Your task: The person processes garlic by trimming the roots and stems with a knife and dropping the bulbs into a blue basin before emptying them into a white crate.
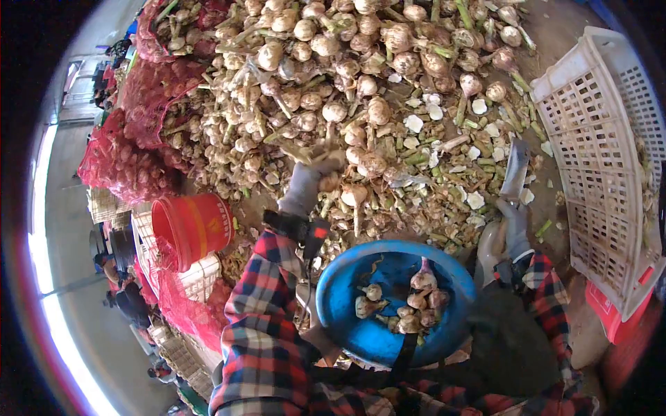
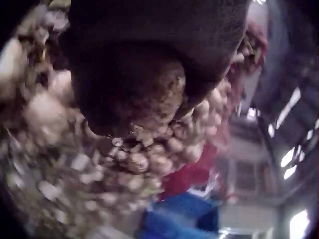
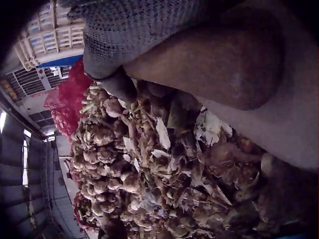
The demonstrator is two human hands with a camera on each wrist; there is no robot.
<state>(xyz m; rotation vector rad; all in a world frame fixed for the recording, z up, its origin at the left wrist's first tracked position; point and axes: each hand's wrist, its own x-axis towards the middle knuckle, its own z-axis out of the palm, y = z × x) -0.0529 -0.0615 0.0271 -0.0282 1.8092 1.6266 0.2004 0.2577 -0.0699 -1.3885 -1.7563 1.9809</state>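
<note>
My gloved left hand (image 1: 304, 187) reaches to the near side of the heap of garlic (image 1: 305, 104). It grips a garlic bulb (image 2: 167, 97), largely shaded by the dark glove in the left wrist view. At the right, my gloved right hand (image 1: 515, 225) holds a knife by its wooden handle (image 3: 209, 59). The knife's broad blade (image 1: 515, 170) points away from me, over the scraps. Between my arms sits a blue basin (image 1: 329, 298) with several garlic bulbs (image 1: 424, 279) inside.
Cut stems and white peelings (image 1: 413, 125) litter the floor ahead. A pale plastic crate (image 1: 586, 159) stands tilted on the right. Red mesh sacks of garlic (image 1: 128, 159) and a red bucket (image 1: 198, 225) are at the left. Other people (image 1: 128, 301) sit farther off.
</note>
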